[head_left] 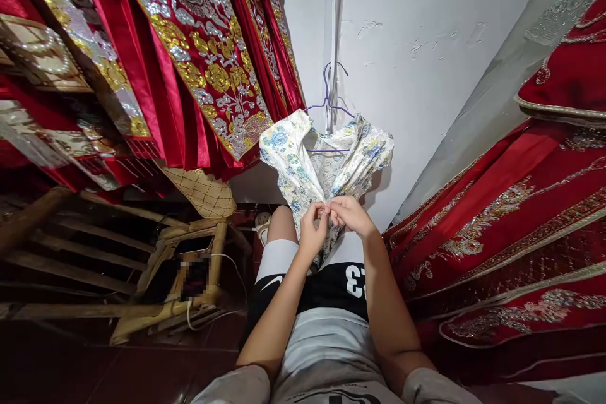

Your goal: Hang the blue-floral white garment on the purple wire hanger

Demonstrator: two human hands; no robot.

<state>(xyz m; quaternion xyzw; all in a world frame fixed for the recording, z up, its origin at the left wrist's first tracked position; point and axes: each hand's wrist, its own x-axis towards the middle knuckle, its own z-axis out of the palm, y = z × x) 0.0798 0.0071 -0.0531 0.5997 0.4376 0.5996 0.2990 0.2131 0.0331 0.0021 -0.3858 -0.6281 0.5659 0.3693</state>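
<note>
A white shirt with a blue and yellow floral print (293,158) hangs on a thin purple hanger (326,101) against the wall in front of me. Its neckline lies open above, and its front edges come together lower down. There my left hand (314,225) pinches the shirt's front with closed fingers. Right beside it, my right hand (349,214) pinches the same spot, the fingertips of both hands meeting. Whatever small part of the shirt is between them is hidden by the fingers. The lower shirt hangs behind my hands, over my lap.
Red garments with gold and silver embroidery (208,63) hang on the left. More red beaded garments (497,221) hang on the right. At lower left stands a bamboo chair (215,259) with a blurred dark object and a white cable (190,315). A white wall (407,88) is ahead.
</note>
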